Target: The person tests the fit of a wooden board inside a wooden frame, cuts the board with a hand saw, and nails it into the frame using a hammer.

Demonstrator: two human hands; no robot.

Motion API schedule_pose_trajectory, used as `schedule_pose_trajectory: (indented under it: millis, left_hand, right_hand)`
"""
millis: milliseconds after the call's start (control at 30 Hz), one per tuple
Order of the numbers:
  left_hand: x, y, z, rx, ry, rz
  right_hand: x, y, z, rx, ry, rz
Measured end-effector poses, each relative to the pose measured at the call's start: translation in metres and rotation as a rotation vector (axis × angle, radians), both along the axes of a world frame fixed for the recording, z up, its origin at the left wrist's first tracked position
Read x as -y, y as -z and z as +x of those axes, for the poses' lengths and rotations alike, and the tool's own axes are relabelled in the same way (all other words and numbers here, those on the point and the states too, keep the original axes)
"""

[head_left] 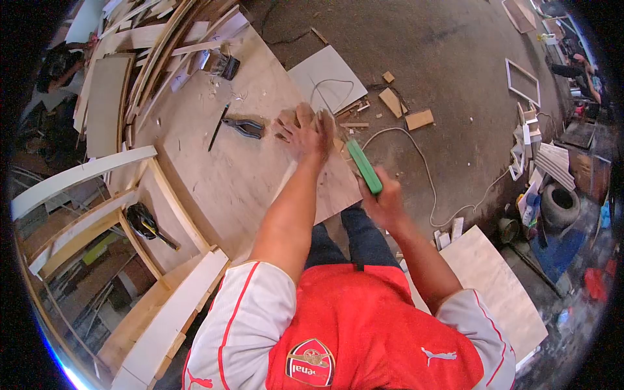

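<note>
My left hand [304,135] lies with its fingers spread on the right part of the plywood tabletop [188,162], near its edge. In my right hand [383,200] is a long green tool [364,166], gripped at its lower end and slanting up toward my left hand. What the green tool's far end touches is too blurred to tell. Left of my left hand, pliers [243,127] with dark handles rest on the tabletop beside a thin black pencil-like stick [219,128].
Wood strips [162,62] are piled at the upper left near a clear jar [224,65]. A wooden frame [182,201] stands at the left. On the floor lie wood blocks [419,119], a white board [328,78] and a cable [422,156]. People are in the far background.
</note>
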State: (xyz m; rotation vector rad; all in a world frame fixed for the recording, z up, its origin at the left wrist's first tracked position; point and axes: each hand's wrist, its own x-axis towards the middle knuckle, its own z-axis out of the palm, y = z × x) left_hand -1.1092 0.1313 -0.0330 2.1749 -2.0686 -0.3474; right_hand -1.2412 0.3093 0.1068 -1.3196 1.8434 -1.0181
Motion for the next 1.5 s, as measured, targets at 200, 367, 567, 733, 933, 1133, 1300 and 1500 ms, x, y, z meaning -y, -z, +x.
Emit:
schedule_pose_trajectory:
  millis: [200,367,567,733,933,1133,1300,1500]
  left_hand:
    - [-0.004,-0.009,-0.001,0.028,0.009,0.022]
    - [-0.001,0.005,0.002,0.013,-0.014,0.009]
    - [0.001,0.001,0.001,0.055,0.027,0.008]
    - [-0.001,-0.001,0.0,-0.008,-0.006,0.0]
    - [-0.001,-0.002,0.0,0.014,-0.009,0.028]
    - [-0.001,0.007,0.005,0.087,0.062,0.028]
    - [0.0,-0.002,0.002,-0.049,0.007,-0.035]
    - [0.004,-0.005,0.005,0.028,0.015,0.067]
  right_hand:
    - [0.009,-0.003,-0.003,-0.011,-0.005,0.069]
    - [-0.003,-0.004,-0.004,0.037,0.035,0.013]
    - [0.045,0.011,0.006,0.008,0.01,0.07]
    - [0.015,0.012,-0.002,-0.053,0.026,-0.02]
    - [0.039,0.017,-0.008,0.074,0.058,0.04]
    - [0.078,0.022,-0.006,0.003,0.018,0.198]
    - [0.034,0.005,-0.005,0.023,0.057,-0.061]
    - [0.086,0.025,-0.004,0.048,0.026,0.082]
